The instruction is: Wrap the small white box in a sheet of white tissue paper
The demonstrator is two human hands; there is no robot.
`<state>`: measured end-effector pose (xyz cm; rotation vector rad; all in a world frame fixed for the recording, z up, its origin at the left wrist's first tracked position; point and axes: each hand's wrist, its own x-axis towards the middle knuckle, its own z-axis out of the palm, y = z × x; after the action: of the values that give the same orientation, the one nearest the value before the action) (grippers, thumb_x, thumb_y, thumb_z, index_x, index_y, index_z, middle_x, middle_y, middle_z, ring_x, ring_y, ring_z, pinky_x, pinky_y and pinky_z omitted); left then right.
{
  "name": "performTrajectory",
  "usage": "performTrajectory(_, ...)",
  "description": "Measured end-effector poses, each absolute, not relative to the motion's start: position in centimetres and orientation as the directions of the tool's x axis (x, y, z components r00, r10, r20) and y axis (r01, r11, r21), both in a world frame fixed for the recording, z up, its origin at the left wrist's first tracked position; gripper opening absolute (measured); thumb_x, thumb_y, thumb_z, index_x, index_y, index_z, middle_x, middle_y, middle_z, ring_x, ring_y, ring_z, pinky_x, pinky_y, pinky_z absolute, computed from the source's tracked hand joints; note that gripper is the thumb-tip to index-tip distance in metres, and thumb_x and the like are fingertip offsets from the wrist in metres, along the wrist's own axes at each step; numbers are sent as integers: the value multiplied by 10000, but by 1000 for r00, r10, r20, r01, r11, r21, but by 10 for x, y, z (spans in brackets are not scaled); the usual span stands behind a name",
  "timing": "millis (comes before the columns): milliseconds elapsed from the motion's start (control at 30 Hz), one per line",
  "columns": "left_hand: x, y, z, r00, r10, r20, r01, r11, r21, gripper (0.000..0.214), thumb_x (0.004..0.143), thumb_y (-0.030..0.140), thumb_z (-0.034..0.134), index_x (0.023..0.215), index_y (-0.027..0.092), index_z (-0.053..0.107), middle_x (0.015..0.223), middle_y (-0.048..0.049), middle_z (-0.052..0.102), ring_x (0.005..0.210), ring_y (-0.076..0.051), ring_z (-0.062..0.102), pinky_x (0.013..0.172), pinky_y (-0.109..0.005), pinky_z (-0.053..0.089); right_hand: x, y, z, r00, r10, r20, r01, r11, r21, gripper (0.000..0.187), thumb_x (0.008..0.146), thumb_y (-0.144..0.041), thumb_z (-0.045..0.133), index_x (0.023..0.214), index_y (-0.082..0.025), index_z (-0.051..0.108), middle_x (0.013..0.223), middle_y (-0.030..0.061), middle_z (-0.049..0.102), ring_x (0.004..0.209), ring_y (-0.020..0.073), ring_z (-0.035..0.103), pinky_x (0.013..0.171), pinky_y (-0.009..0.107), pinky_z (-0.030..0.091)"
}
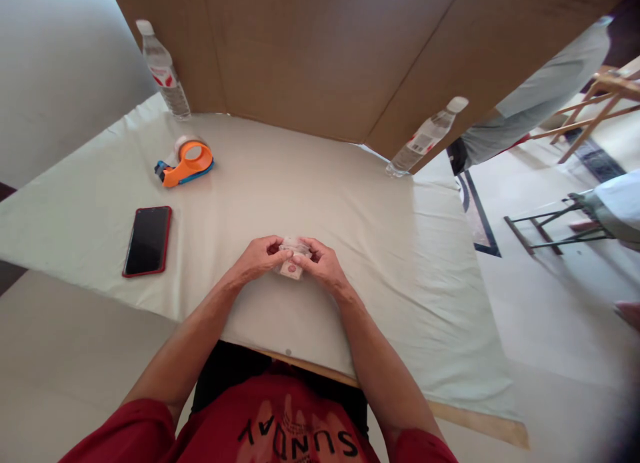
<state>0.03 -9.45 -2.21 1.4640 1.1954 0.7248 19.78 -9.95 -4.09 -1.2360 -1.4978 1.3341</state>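
Note:
My left hand and my right hand meet over the middle of the table, which is covered with a pale cloth. Both hands have their fingers curled around a small folded paper item, pale with a reddish mark, held just above the cloth. Most of the item is hidden by my fingers, so I cannot tell exactly what it is.
A black phone in a red case lies at the left. An orange tape dispenser sits behind it. Two water bottles stand before a brown cardboard screen. Another person's legs and chairs are at the right.

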Motion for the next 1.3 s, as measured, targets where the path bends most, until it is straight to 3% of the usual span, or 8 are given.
performTrajectory(267, 0, -95, -23, 329, 931, -160, 299, 58, 953, 417, 751, 470, 641, 1010, 145, 689, 912, -47, 731, 778, -175, 650, 699, -267, 501, 201, -102, -44, -238, 971, -33, 193, 14, -981, 552, 729, -510, 765, 1173, -193, 680, 960, 48, 736, 767, 172, 675, 722, 315, 569)
performTrajectory(567, 0, -95, -24, 311, 933, -181, 343, 68, 937, 381, 767, 486, 623, 912, 143, 707, 780, -21, 678, 688, -151, 582, 627, -252, 427, 198, -104, -47, -216, 975, -44, 147, -12, -989, 525, 744, -491, 760, 1167, -190, 681, 992, 64, 758, 852, 201, 714, 799, 348, 579)
performTrajectory(933, 9, -97, -20, 249, 965, -82, 497, -55, 866, 340, 786, 409, 524, 902, 147, 708, 808, -37, 684, 722, -160, 576, 658, -266, 440, 196, -105, -47, -176, 984, 22, 242, 65, -968, 446, 794, -473, 721, 1129, -181, 692, 1024, 87, 767, 956, 218, 727, 894, 355, 561)
performTrajectory(1300, 7, -97, -24, 284, 955, -87, 486, -65, 872, 312, 800, 388, 560, 929, 164, 734, 884, -43, 728, 753, -162, 620, 674, -259, 469, 197, -105, -45, -173, 985, -4, 225, 35, -974, 451, 770, -477, 737, 1120, -198, 683, 951, 64, 767, 792, 184, 702, 746, 311, 553)
